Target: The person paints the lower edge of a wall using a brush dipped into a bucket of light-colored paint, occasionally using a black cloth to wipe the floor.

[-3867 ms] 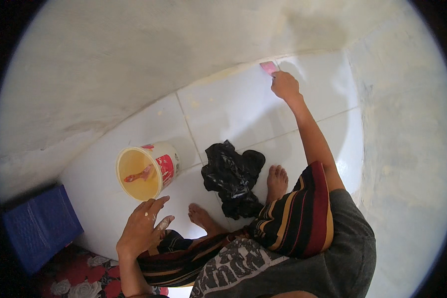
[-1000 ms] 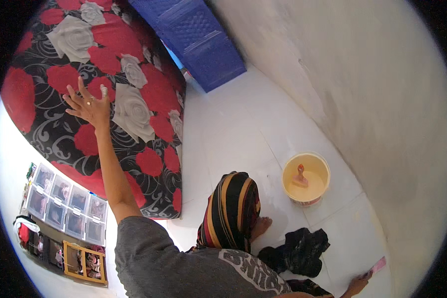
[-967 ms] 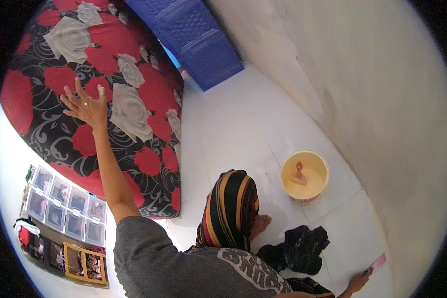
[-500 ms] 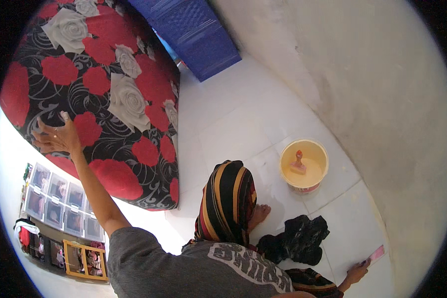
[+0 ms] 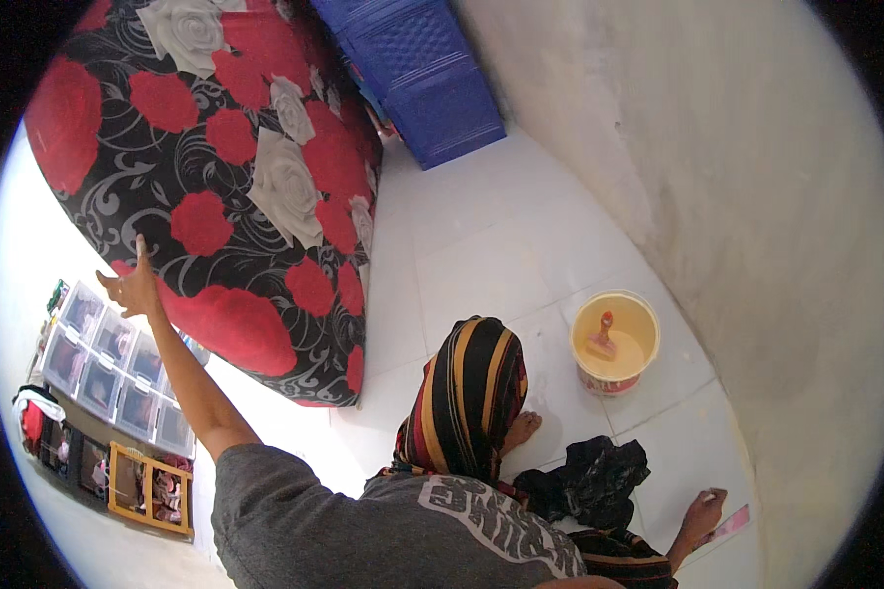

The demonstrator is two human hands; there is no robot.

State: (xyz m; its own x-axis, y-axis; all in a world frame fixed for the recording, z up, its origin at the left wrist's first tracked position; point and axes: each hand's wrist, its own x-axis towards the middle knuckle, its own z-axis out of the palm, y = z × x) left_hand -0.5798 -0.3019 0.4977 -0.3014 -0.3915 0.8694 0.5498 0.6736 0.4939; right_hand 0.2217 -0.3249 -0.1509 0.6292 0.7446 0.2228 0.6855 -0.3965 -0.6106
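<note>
My left hand (image 5: 133,287) is stretched out at the left in front of the bedding, with fingers spread and nothing in them. At the lower right my right hand (image 5: 700,515) is low over the floor near the wall, fingers curled. Beside it is a flat pink strip (image 5: 733,522), partly hidden by the hand; whether the fingers grip it does not show. A cream bucket (image 5: 611,381) stands on the floor ahead. Inside it, a brush with an orange-red handle (image 5: 605,321) rests in pale yellowish liquid. A crumpled black plastic bag (image 5: 594,481) lies between my foot and right hand.
A bed or mattress (image 5: 236,196) with red, black and white floral cloth fills the upper left. Blue plastic drawers (image 5: 442,108) stand at the back. The bare plaster wall (image 5: 756,245) runs along the right. Clear-fronted drawers (image 5: 103,378) and a wooden-framed rack (image 5: 152,491) are at the left.
My view has shifted slightly. My left hand has turned and moved toward the bed's near edge. My right hand has moved up and now sits beside the pink strip, covering its near end.
</note>
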